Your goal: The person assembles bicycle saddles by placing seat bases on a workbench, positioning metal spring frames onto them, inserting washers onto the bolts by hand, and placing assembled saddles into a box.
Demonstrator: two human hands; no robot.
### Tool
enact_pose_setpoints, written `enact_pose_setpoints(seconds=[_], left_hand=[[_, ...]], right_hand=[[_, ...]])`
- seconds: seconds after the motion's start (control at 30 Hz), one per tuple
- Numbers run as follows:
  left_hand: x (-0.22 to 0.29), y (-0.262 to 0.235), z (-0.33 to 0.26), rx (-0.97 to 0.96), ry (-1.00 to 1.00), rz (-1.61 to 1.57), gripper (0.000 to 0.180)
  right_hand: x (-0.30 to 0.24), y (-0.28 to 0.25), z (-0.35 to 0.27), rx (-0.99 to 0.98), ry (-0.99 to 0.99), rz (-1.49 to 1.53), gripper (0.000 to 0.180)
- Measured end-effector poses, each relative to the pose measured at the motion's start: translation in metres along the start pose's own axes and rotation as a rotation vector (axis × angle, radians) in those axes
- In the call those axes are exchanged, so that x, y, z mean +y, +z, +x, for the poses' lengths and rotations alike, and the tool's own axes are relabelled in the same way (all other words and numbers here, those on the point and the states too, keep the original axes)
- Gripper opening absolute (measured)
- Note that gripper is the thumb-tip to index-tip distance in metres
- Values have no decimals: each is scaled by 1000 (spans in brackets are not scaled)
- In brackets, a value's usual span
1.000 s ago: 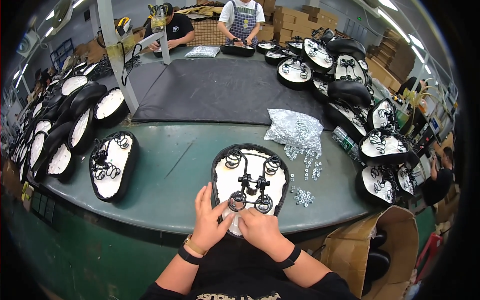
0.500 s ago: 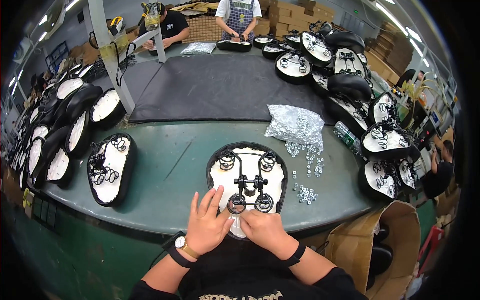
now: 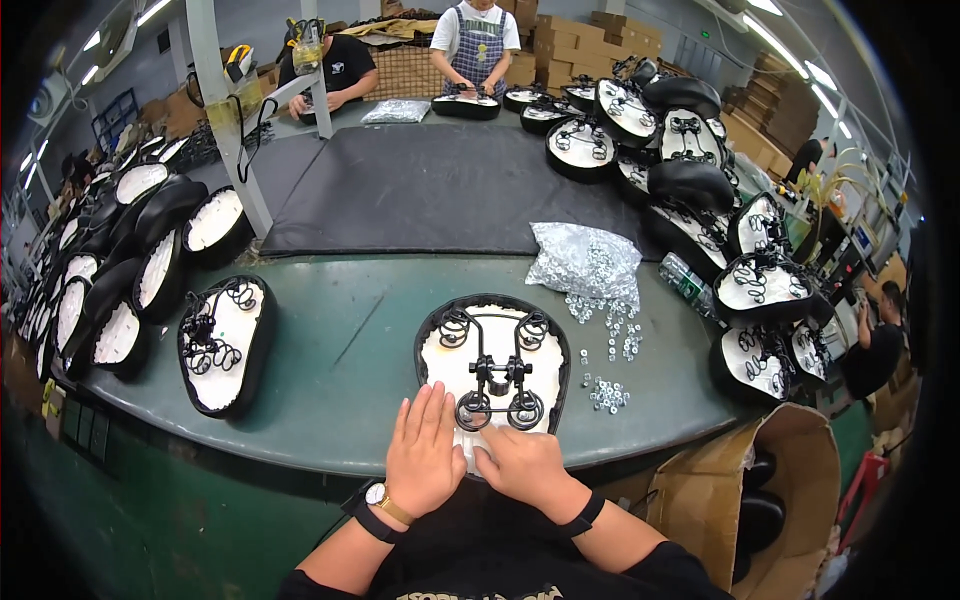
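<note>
An upturned bicycle saddle (image 3: 548, 362) lies before me on the green bench, its white underside up and its narrow end toward me. A black spring frame (image 3: 497, 366) with coils and a central clamp sits on it. My left hand (image 3: 424, 458) rests along the saddle's near left side, fingers stretched out and close together. My right hand (image 3: 524, 462) is at the near coils, its fingers curled in under them. Whatever those fingertips hold is hidden. Loose nuts (image 3: 606, 394) lie right of the saddle, below a clear plastic bag (image 3: 585, 262) of nuts.
Another upturned saddle (image 3: 226, 345) lies on the left. Saddles are piled along the left side and at right (image 3: 765, 285). A plastic bottle (image 3: 686, 283) lies by the right pile. An open cardboard box (image 3: 800, 470) stands at lower right. Two people work across the bench (image 3: 330, 290).
My left hand's spread fingers have come together and lie flatter. My right hand stays at the near coils with only a slight shift. The whole view has tilted a little.
</note>
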State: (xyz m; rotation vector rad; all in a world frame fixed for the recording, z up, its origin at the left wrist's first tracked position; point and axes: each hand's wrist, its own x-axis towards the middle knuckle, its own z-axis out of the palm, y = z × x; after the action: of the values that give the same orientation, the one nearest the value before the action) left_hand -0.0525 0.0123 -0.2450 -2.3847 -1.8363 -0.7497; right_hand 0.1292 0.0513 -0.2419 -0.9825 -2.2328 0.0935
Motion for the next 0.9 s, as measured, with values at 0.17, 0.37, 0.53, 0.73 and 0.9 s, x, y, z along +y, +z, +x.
enact_pose_setpoints(seconds=[0.17, 0.37, 0.53, 0.73, 0.9], left_hand=[[-2, 2, 5, 22, -8, -18, 66], [-2, 7, -2, 39, 9, -57, 70], [2, -1, -18, 218, 87, -60, 59], [-33, 15, -64, 112, -228, -221, 81], [-43, 32, -72, 67, -183, 131, 75]], right_hand=[[10, -2, 6, -14, -47, 22, 34], [6, -6, -2, -82, -26, -16, 35], [11, -25, -9, -87, -182, 354, 24], [33, -85, -1, 14, -119, 417, 23], [37, -125, -13, 11, 38, 369, 17]])
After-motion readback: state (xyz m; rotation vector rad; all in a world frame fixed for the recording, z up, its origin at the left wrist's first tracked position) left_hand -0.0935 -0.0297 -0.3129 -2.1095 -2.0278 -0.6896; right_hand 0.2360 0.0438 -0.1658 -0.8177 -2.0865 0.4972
